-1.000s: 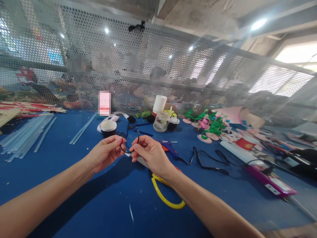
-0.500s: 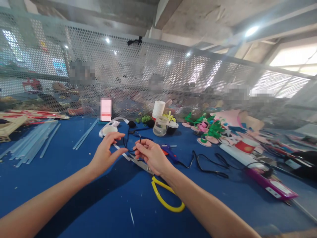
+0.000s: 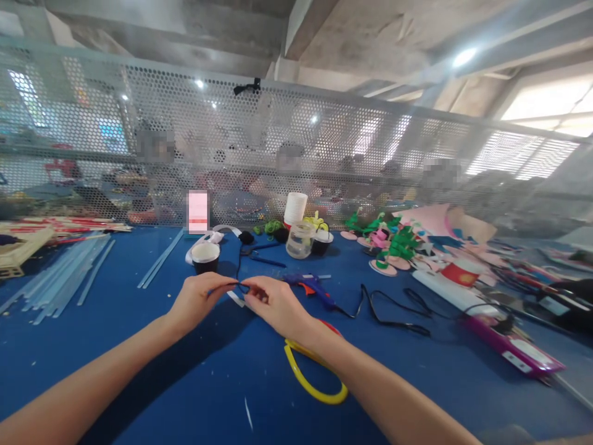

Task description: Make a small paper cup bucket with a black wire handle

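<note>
Between my two hands runs a thin black cord (image 3: pixel 239 267), which leads back toward a small black ball of yarn (image 3: pixel 246 237). My left hand (image 3: pixel 199 300) pinches the cord between thumb and fingers. Close against it, my right hand (image 3: pixel 274 303) pinches the same cord, fingertips almost meeting. Just behind the left hand stands a black paper cup with a white inside (image 3: pixel 205 253). Under my right forearm lie scissors with yellow handles (image 3: pixel 315 390), their blades mostly hidden by the hand. A white strip (image 3: pixel 236 299) lies below the fingertips.
A blue glue gun (image 3: pixel 317 290) lies right of my hands, its black cable trailing to a purple box (image 3: pixel 514 352). Translucent glue sticks (image 3: pixel 60 275) are spread at left. Behind stand a clear jar (image 3: pixel 300 241), stacked white cups (image 3: pixel 295 209) and green craft trees (image 3: pixel 404 247). A perforated metal screen (image 3: pixel 222 136) closes the back.
My left hand has gone from spread fingers to a pinch on the cord. Both hands have come together, and the black cup behind the left hand shows more fully.
</note>
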Demonstrator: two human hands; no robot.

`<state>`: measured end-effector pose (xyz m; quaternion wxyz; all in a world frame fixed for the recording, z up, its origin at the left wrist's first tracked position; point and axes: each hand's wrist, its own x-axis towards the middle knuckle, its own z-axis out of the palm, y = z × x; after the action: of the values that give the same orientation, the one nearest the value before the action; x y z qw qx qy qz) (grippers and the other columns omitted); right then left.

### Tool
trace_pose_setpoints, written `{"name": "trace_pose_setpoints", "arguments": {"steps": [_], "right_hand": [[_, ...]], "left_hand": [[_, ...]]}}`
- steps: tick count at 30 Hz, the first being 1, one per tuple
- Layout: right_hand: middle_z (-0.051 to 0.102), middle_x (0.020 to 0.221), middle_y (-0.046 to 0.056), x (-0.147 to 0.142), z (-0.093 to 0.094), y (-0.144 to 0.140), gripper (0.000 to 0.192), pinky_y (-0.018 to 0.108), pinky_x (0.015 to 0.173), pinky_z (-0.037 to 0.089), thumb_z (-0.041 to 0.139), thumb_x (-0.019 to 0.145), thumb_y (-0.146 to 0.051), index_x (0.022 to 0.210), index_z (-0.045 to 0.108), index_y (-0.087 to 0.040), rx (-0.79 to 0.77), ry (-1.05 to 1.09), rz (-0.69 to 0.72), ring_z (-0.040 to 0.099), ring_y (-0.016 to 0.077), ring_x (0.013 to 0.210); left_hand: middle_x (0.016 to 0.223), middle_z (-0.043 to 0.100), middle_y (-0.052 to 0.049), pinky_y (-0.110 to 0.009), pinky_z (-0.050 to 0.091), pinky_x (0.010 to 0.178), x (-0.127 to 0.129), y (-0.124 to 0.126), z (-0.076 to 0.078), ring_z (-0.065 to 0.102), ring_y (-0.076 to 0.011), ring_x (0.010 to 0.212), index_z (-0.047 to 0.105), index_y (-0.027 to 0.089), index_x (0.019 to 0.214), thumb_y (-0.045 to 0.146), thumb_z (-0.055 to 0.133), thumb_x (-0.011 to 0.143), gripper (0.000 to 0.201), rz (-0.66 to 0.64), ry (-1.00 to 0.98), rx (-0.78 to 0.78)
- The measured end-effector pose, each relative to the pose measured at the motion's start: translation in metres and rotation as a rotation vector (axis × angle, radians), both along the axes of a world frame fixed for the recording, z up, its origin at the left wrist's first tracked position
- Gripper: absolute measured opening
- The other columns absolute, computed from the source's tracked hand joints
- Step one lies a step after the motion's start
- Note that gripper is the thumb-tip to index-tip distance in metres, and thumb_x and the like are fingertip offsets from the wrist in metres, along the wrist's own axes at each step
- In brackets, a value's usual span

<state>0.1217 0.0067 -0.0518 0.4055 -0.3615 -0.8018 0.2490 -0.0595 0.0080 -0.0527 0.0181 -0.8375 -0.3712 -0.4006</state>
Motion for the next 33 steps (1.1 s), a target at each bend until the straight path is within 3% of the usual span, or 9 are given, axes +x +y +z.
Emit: {"name": "trace_pose_setpoints", "arguments": {"steps": [5, 9, 12, 14, 16, 20, 26, 29, 33], "right_hand": [[0.058, 0.062, 0.002, 0.009, 0.006, 0.007, 0.012, 0.025, 0.057, 0.039, 0.048, 0.073, -0.020, 0.066, 0.057, -0.017, 0.092, -0.036, -0.156, 0.051, 0.0125, 0.057], [0.053, 0.057, 0.000, 0.021, 0.016, 0.018, 0.015, 0.023, 0.053, 0.038, 0.047, 0.074, -0.026, 0.064, 0.054, -0.017, 0.044, 0.097, -0.276, 0.048, 0.0113, 0.053], [0.051, 0.054, -0.001, 0.028, 0.022, 0.024, 0.017, 0.023, 0.049, 0.037, 0.047, 0.073, -0.031, 0.063, 0.052, -0.017, -0.011, 0.167, -0.289, 0.045, 0.0101, 0.048], [0.049, 0.053, -0.002, 0.033, 0.026, 0.026, 0.018, 0.023, 0.046, 0.036, 0.048, 0.073, -0.033, 0.064, 0.051, -0.017, -0.027, 0.200, -0.300, 0.044, 0.0096, 0.045], [0.049, 0.052, -0.001, 0.038, 0.031, 0.028, 0.018, 0.023, 0.045, 0.036, 0.049, 0.072, -0.033, 0.065, 0.051, -0.017, -0.021, 0.225, -0.318, 0.043, 0.0098, 0.045], [0.051, 0.055, 0.000, 0.047, 0.041, 0.031, 0.018, 0.023, 0.046, 0.037, 0.050, 0.071, -0.033, 0.067, 0.053, -0.016, 0.015, 0.276, -0.354, 0.045, 0.0102, 0.046], [0.055, 0.057, 0.001, 0.047, 0.043, 0.038, 0.016, 0.023, 0.051, 0.038, 0.049, 0.072, -0.029, 0.063, 0.053, -0.016, 0.076, 0.225, -0.339, 0.049, 0.0111, 0.051], [0.056, 0.057, 0.001, 0.046, 0.042, 0.043, 0.015, 0.023, 0.053, 0.038, 0.049, 0.073, -0.026, 0.064, 0.055, -0.016, 0.116, 0.129, -0.341, 0.050, 0.0113, 0.054], [0.059, 0.062, 0.001, 0.044, 0.043, 0.055, 0.012, 0.023, 0.056, 0.038, 0.050, 0.072, -0.022, 0.066, 0.058, -0.016, 0.155, -0.030, -0.352, 0.051, 0.0118, 0.057]], "left_hand": [[0.091, 0.065, -0.007, -0.031, 0.045, 0.081, -0.007, 0.012, 0.011, 0.058, -0.0186, 0.088, 0.064, 0.022, 0.087, 0.031, 0.056, 0.073, 0.019, 0.096, 0.043, -0.020], [0.105, 0.056, -0.010, -0.044, 0.036, 0.089, -0.025, 0.036, 0.012, 0.047, -0.0287, 0.103, 0.063, 0.023, 0.089, 0.028, 0.063, 0.064, 0.025, 0.386, 0.034, 0.029], [0.103, 0.054, -0.012, -0.047, 0.036, 0.086, -0.038, 0.052, 0.009, 0.048, -0.0324, 0.098, 0.064, 0.019, 0.072, 0.022, 0.065, 0.058, 0.014, 0.484, 0.092, -0.076], [0.095, 0.056, -0.010, -0.043, 0.039, 0.082, -0.041, 0.058, 0.012, 0.053, -0.0283, 0.088, 0.061, 0.018, 0.060, 0.021, 0.061, 0.061, 0.003, 0.467, 0.115, -0.149], [0.090, 0.056, -0.008, -0.039, 0.041, 0.078, -0.035, 0.061, 0.020, 0.054, -0.0246, 0.082, 0.059, 0.018, 0.058, 0.022, 0.059, 0.064, 0.007, 0.455, 0.096, -0.143], [0.097, 0.053, -0.009, -0.037, 0.040, 0.082, 0.001, 0.060, 0.033, 0.051, -0.0228, 0.088, 0.059, 0.017, 0.065, 0.023, 0.057, 0.067, 0.008, 0.332, 0.140, -0.060], [0.101, 0.052, -0.011, -0.036, 0.042, 0.078, 0.055, 0.054, 0.012, 0.053, -0.0223, 0.087, 0.059, 0.014, 0.067, 0.021, 0.057, 0.069, 0.007, 0.189, 0.302, -0.149], [0.101, 0.052, -0.011, -0.035, 0.042, 0.077, 0.052, 0.054, 0.009, 0.054, -0.0220, 0.087, 0.059, 0.015, 0.080, 0.024, 0.061, 0.066, 0.016, 0.167, 0.226, -0.158], [0.089, 0.058, -0.007, -0.031, 0.043, 0.069, 0.030, 0.059, 0.028, 0.055, -0.0193, 0.078, 0.058, 0.018, 0.088, 0.035, 0.062, 0.064, 0.030, 0.210, 0.080, -0.181]]}}
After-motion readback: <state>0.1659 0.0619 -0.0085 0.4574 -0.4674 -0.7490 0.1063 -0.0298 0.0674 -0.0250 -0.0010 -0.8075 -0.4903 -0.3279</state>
